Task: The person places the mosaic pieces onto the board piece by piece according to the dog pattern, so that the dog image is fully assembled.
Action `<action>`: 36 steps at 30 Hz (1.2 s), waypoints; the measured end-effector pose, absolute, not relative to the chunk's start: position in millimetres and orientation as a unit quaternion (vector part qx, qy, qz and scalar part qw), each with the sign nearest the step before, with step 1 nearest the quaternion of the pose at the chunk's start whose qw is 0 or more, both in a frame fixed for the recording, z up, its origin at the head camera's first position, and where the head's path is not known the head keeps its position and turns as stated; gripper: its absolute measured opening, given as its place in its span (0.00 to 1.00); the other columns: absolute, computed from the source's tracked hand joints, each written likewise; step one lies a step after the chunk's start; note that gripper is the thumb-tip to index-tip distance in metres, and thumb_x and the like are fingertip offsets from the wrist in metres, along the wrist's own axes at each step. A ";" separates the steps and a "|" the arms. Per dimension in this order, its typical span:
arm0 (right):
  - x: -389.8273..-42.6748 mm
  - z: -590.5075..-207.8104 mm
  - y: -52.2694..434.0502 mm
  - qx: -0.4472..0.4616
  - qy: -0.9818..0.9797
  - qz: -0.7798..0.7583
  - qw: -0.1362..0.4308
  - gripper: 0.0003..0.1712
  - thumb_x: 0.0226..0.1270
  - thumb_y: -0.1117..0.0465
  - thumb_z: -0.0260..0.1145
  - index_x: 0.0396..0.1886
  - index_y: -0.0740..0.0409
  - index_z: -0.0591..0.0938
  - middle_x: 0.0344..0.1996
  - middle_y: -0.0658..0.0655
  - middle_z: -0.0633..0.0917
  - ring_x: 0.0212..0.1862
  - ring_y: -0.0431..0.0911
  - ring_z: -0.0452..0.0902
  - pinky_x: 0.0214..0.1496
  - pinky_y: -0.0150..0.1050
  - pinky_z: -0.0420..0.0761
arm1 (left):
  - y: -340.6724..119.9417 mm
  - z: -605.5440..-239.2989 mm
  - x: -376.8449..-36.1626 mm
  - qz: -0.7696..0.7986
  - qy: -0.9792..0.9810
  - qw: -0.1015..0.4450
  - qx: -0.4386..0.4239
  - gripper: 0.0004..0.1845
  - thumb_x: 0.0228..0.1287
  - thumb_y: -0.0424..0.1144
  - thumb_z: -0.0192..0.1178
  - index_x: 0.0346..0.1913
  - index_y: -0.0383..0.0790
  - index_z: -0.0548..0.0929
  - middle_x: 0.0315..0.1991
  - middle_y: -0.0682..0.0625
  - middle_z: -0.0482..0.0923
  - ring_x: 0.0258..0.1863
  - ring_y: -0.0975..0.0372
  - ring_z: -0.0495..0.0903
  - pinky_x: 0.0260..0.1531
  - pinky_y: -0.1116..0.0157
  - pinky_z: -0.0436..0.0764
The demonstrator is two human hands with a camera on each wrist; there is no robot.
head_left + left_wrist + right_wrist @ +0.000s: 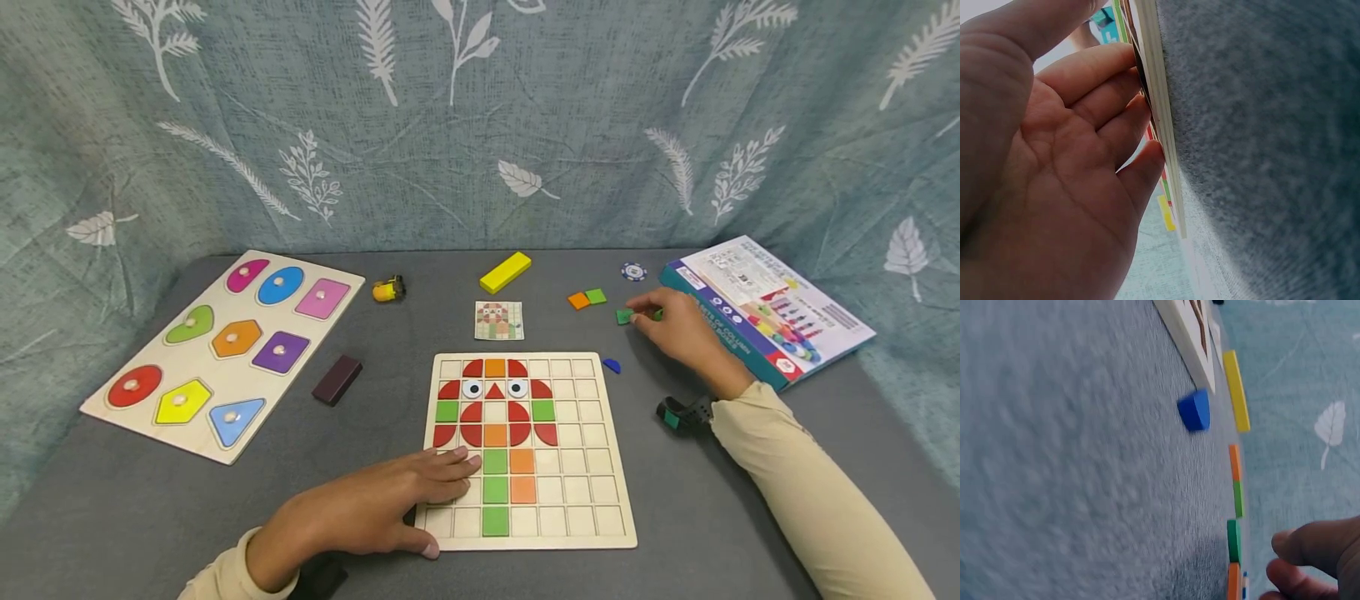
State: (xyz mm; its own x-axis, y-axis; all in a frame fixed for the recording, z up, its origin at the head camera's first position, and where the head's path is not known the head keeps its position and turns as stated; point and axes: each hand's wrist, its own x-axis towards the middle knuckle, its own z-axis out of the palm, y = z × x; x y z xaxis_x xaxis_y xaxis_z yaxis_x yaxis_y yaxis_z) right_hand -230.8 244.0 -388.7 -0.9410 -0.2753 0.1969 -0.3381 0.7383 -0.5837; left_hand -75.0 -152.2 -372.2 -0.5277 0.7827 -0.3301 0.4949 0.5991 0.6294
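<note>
Grey table: right hand (678,327) touches green tile (624,317) (flat).

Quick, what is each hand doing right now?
Left hand: open, fingers flat on the grid board.
Right hand: at a green tile; whether it grips it cannot be told.

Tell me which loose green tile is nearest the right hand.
The green tile right at the right hand's fingertips. The other loose green tile lies farther off, touching the orange tile.
</note>
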 end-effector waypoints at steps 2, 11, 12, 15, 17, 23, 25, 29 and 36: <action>-232.8 -390.5 247.1 0.151 -0.934 0.320 0.057 0.13 0.64 0.71 0.64 0.47 0.74 0.83 0.43 0.71 0.82 0.45 0.62 0.78 0.47 0.57 0.75 | -152.1 -372.6 -74.7 0.238 0.841 0.303 0.380 0.36 0.60 0.44 0.69 0.71 0.46 0.68 0.74 0.59 0.56 0.74 0.60 0.50 0.67 0.53 0.59; -238.7 -389.8 253.0 0.130 -0.950 0.283 0.029 0.16 0.63 0.71 0.65 0.49 0.75 0.81 0.44 0.72 0.83 0.46 0.62 0.78 0.48 0.57 0.74 | -151.7 -373.4 -74.8 0.243 0.840 0.302 0.379 0.36 0.59 0.43 0.69 0.71 0.45 0.69 0.74 0.58 0.57 0.74 0.60 0.50 0.68 0.52 0.58; -239.6 -389.3 252.8 0.131 -0.952 0.276 0.027 0.16 0.63 0.71 0.65 0.49 0.75 0.82 0.43 0.72 0.83 0.45 0.62 0.79 0.47 0.56 0.75 | -151.7 -373.1 -75.1 0.243 0.840 0.302 0.379 0.37 0.60 0.43 0.69 0.71 0.45 0.68 0.74 0.58 0.57 0.74 0.60 0.50 0.68 0.52 0.58; -241.3 -388.5 252.1 0.133 -0.956 0.261 0.020 0.15 0.62 0.71 0.65 0.48 0.75 0.82 0.41 0.71 0.83 0.42 0.60 0.78 0.44 0.55 0.75 | -151.4 -372.7 -75.6 0.240 0.840 0.302 0.382 0.37 0.60 0.44 0.69 0.71 0.45 0.68 0.74 0.58 0.57 0.74 0.60 0.50 0.67 0.52 0.59; -241.6 -388.3 251.7 0.133 -0.957 0.256 0.016 0.15 0.61 0.71 0.65 0.48 0.75 0.82 0.41 0.71 0.83 0.41 0.59 0.77 0.43 0.55 0.74 | -151.3 -372.7 -75.8 0.236 0.840 0.301 0.385 0.37 0.60 0.44 0.69 0.71 0.45 0.68 0.74 0.58 0.56 0.74 0.60 0.50 0.67 0.53 0.59; -240.1 -389.6 250.3 0.124 -0.959 0.256 0.010 0.20 0.62 0.70 0.66 0.53 0.77 0.79 0.43 0.72 0.81 0.43 0.60 0.76 0.45 0.56 0.74 | -150.9 -373.0 -75.7 0.233 0.841 0.300 0.386 0.37 0.60 0.44 0.69 0.71 0.45 0.68 0.74 0.58 0.56 0.74 0.60 0.50 0.68 0.53 0.59; -238.8 -389.9 249.3 0.120 -0.957 0.266 0.007 0.20 0.62 0.70 0.66 0.53 0.77 0.79 0.42 0.72 0.81 0.43 0.60 0.76 0.45 0.56 0.74 | -150.9 -372.7 -75.5 0.233 0.841 0.302 0.383 0.37 0.60 0.44 0.69 0.71 0.46 0.68 0.74 0.58 0.56 0.74 0.60 0.50 0.67 0.53 0.59; -236.6 -390.5 246.9 0.127 -0.950 0.287 0.011 0.15 0.62 0.71 0.67 0.47 0.75 0.82 0.38 0.69 0.83 0.38 0.56 0.78 0.39 0.49 0.75 | -151.4 -372.4 -75.0 0.234 0.841 0.302 0.382 0.37 0.59 0.44 0.69 0.71 0.46 0.68 0.74 0.59 0.56 0.74 0.60 0.50 0.67 0.53 0.59; -231.0 -387.2 239.9 0.132 -0.943 0.304 0.037 0.09 0.61 0.71 0.68 0.40 0.72 0.84 0.33 0.65 0.85 0.33 0.52 0.78 0.35 0.43 0.74 | -153.2 -372.7 -74.2 0.238 0.841 0.297 0.385 0.37 0.59 0.44 0.69 0.71 0.44 0.68 0.74 0.58 0.56 0.74 0.60 0.50 0.68 0.53 0.58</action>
State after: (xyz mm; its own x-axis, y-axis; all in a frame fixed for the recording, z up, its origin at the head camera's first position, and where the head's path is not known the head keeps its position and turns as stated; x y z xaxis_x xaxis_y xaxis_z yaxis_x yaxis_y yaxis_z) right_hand -231.0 239.9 -387.2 -0.9625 -0.2255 0.1506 -0.2710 0.7810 -0.5627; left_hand -74.2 -153.2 -372.7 -0.5275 0.7887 -0.3157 0.5057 0.5901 0.6293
